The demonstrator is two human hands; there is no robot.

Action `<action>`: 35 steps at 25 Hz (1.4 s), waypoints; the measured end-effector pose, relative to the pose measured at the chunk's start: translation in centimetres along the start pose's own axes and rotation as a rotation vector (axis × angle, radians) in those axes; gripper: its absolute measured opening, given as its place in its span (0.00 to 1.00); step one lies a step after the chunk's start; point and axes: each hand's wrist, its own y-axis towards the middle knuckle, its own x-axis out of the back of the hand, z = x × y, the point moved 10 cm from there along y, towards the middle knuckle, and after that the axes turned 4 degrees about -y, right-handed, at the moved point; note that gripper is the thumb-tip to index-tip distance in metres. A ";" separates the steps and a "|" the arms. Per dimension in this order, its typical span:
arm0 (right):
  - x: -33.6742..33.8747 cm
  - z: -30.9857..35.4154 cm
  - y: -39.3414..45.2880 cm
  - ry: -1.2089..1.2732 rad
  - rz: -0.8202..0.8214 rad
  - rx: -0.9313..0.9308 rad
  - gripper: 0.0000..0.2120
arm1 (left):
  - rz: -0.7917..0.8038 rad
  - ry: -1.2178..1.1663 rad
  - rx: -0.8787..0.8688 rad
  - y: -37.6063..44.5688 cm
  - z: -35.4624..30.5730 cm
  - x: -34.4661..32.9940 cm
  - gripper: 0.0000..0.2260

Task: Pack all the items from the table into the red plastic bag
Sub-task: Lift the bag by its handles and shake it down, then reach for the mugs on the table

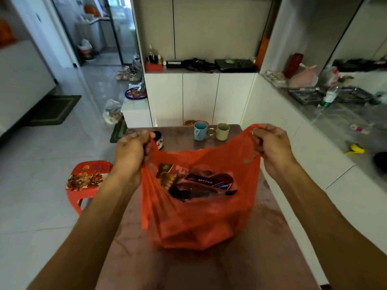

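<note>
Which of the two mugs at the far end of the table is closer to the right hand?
The pale green mug. It stands right of the blue mug, nearer the right hand gripping the red bag handle.

We see a pale tiled floor (41, 185), white cupboards (199, 97) by the wall, a grey counter (343, 118) on our right, a red stool (88, 178), and a green mat (54, 109).

Thin, translucent, crinkled plastic bag (201, 218) on a smooth, dully glossy brown table (261, 258); 2 matt cups (211, 130).
</note>
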 end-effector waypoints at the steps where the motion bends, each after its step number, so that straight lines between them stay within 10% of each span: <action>1: 0.5 -0.3 -0.4 0.023 0.014 -0.015 0.07 | 0.000 0.036 -0.048 -0.2 -0.3 0.9 0.11; 10: 4.2 -6.5 -0.4 -0.405 -0.070 -0.205 0.16 | -0.128 0.379 0.097 -1.1 5.2 5.4 0.11; 16: -4.5 -1.7 -4.1 -1.155 0.246 0.596 0.24 | -0.107 0.814 -0.621 -6.9 -2.5 -2.7 0.23; 22: -5.6 -8.2 -3.9 -1.629 0.599 0.796 0.19 | 0.020 0.865 -0.470 -8.3 4.8 -11.5 0.27; 35: -1.9 -5.7 5.3 -0.981 0.623 0.683 0.22 | -0.099 0.956 -0.269 -2.3 10.8 -16.3 0.32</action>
